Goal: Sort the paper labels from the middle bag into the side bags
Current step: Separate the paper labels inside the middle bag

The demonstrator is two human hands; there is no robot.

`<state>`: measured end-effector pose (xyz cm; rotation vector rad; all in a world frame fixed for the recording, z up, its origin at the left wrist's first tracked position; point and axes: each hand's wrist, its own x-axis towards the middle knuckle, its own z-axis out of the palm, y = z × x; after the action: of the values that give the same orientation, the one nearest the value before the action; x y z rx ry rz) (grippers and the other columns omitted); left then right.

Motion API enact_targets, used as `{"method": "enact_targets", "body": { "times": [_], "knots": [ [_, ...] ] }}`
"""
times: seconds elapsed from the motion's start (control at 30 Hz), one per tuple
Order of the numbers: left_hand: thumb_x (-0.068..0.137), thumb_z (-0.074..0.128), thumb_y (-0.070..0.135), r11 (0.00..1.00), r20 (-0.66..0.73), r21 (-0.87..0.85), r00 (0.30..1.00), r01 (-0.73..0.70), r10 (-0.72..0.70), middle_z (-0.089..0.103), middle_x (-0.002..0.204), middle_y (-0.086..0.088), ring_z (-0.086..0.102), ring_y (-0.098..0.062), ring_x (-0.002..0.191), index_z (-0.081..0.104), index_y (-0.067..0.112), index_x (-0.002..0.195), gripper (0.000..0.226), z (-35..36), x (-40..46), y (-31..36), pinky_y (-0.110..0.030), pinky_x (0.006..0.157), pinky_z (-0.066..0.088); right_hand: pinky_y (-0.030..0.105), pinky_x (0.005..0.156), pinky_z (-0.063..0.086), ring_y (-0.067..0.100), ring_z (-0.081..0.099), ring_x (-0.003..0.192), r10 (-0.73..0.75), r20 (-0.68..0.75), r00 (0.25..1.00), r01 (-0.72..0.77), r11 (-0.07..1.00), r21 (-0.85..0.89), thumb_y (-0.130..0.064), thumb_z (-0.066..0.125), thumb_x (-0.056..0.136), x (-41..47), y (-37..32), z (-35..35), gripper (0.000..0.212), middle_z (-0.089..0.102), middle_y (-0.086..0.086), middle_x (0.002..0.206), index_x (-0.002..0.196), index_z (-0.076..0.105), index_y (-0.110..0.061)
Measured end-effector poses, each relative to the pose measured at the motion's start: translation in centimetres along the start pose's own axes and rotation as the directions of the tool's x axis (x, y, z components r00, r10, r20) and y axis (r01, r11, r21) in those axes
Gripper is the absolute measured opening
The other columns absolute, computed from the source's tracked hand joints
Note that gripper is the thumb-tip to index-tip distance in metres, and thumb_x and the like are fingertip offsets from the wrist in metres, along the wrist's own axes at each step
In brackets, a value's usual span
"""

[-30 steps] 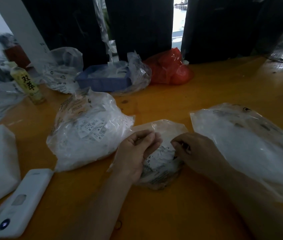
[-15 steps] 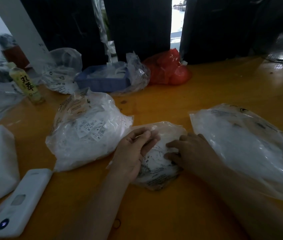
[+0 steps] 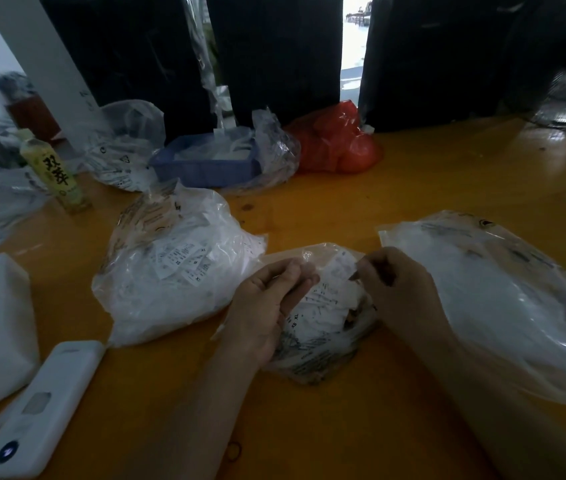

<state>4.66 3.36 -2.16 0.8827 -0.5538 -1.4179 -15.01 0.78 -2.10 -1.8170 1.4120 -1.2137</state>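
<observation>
Three clear bags (image 3: pixel 319 327) (image 3: pixel 174 268) (image 3: pixel 503 299); right hand (image 3: pixel 399 289) pinches one label (image 3: pixel 343 265).

This looks like a small garment or packing workroom, dimly lit. An orange-topped worktable (image 3: pixel 413 174) carries clear plastic bags stuffed with printed size labels; one (image 3: pixel 170 268) lies just left of the fingers (image 3: pixel 295 271), another flatter bag (image 3: pixel 503 299) just right of them. Well beyond the fingers stand a blue plastic tray (image 3: pixel 205 168) wrapped in plastic, a red bag (image 3: pixel 337 143) and a drink bottle (image 3: pixel 53 171). Dark cloth (image 3: pixel 274 53) hangs behind the table, with daylight through a gap.
</observation>
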Motion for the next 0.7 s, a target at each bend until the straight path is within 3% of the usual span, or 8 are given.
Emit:
{"method": "enact_targets", "body": {
  "times": [0.1, 0.23, 0.37, 0.47, 0.6, 0.7],
  "knots": [
    [0.080, 0.076, 0.011, 1.000, 0.002, 0.003, 1.000, 0.010, -0.010, 0.077, 0.109, -0.026, 0.078, -0.033, 0.103, 0.074, -0.002, 0.106, 0.029, 0.0, 0.1, -0.1, -0.025, 0.078, 0.063, 0.015, 0.052, 0.051, 0.005, 0.065, 0.060, 0.096, 0.002, 0.995, -0.094, 0.971, 0.219, -0.027, 0.061, 0.101, 0.1, -0.3, -0.9, 0.008, 0.072, -0.014, 0.077, 0.093, 0.064, -0.026],
    [0.082, 0.076, 0.017, 0.999, 0.014, 0.035, 1.000, 0.000, 0.000, 0.077, 0.108, -0.024, 0.077, -0.033, 0.104, 0.073, -0.004, 0.111, 0.036, 0.1, 0.0, -0.4, -0.024, 0.079, 0.062, 0.020, 0.064, 0.058, 0.012, 0.073, 0.071, 0.144, 0.043, 0.989, -0.150, 0.930, 0.336, -0.016, 0.069, 0.095, -0.1, -0.3, -1.1, 0.005, 0.074, -0.004, 0.081, 0.098, 0.066, -0.018],
    [0.082, 0.076, 0.017, 0.998, 0.028, 0.061, 1.000, -0.012, 0.010, 0.077, 0.110, -0.024, 0.077, -0.032, 0.106, 0.075, -0.002, 0.109, 0.034, 0.1, 0.0, -0.4, -0.023, 0.082, 0.061, 0.014, 0.066, 0.055, 0.004, 0.070, 0.081, 0.121, 0.081, 0.989, -0.140, 0.940, 0.312, -0.018, 0.071, 0.093, -0.1, -0.4, -1.1, 0.018, 0.073, -0.010, 0.088, 0.108, 0.068, -0.027],
    [0.079, 0.076, 0.014, 0.997, 0.049, 0.074, 0.999, -0.010, 0.006, 0.077, 0.112, -0.024, 0.076, -0.032, 0.108, 0.076, -0.002, 0.108, 0.033, 0.0, 0.0, -0.5, -0.024, 0.083, 0.062, 0.019, 0.068, 0.058, 0.005, 0.068, 0.084, 0.089, 0.078, 0.993, -0.109, 0.942, 0.317, -0.022, 0.067, 0.096, -0.2, -0.6, -1.2, 0.011, 0.071, -0.016, 0.088, 0.100, 0.071, -0.031],
    [0.083, 0.076, 0.014, 0.981, 0.102, 0.186, 0.994, -0.057, 0.039, 0.078, 0.113, -0.019, 0.075, -0.030, 0.111, 0.080, 0.007, 0.107, 0.025, -0.1, -0.1, -0.7, -0.026, 0.088, 0.061, 0.033, 0.067, 0.061, 0.020, 0.072, 0.082, 0.025, 0.077, 0.997, -0.057, 0.889, 0.454, -0.016, 0.054, 0.103, -0.2, -1.1, -1.3, 0.010, 0.067, 0.007, 0.098, 0.106, 0.064, -0.014],
    [0.090, 0.076, 0.021, 0.892, 0.155, 0.424, 0.983, -0.155, 0.097, 0.080, 0.112, -0.009, 0.075, -0.023, 0.112, 0.081, 0.020, 0.109, 0.019, -0.2, -0.5, -0.9, -0.032, 0.096, 0.061, 0.023, 0.059, 0.056, 0.016, 0.071, 0.071, -0.114, 0.075, 0.991, 0.083, 0.940, 0.332, -0.016, 0.051, 0.104, -0.3, -1.3, -1.2, 0.015, 0.063, 0.012, 0.098, 0.105, 0.060, -0.029]
  ]
}}
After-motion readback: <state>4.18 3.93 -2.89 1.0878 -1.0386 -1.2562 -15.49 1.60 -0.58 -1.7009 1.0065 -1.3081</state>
